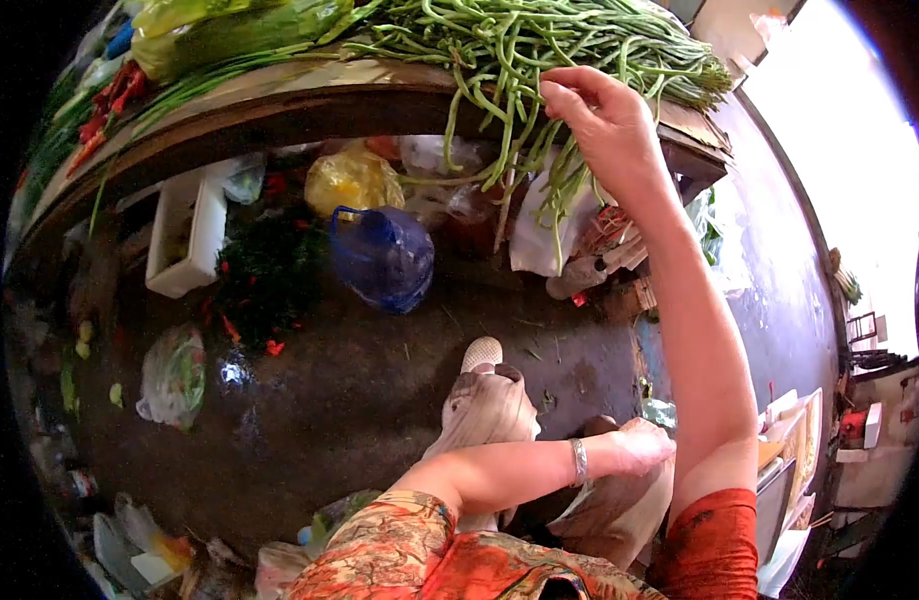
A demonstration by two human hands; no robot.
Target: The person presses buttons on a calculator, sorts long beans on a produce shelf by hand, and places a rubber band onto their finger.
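Observation:
My right hand (602, 118) reaches over the front edge of the wooden stand, its thumb and fingers pinched together on a long green bean among those hanging there. A big heap of long beans (540, 45) lies on top, with several strands drooping over the edge. Lower down, my left hand (642, 446), with a silver bracelet (580, 462) at the wrist, is by my right knee. Its fingers are turned away, so I cannot see whether it holds anything.
Beneath the wooden stand (380, 100) are a blue plastic bag (385, 262), a yellow bag (355, 182) and a white foam box (188, 232). Bagged greens (176, 375) lie on the dark floor. Leafy vegetables (230, 35) and red chillies (110, 105) cover the stand's left end.

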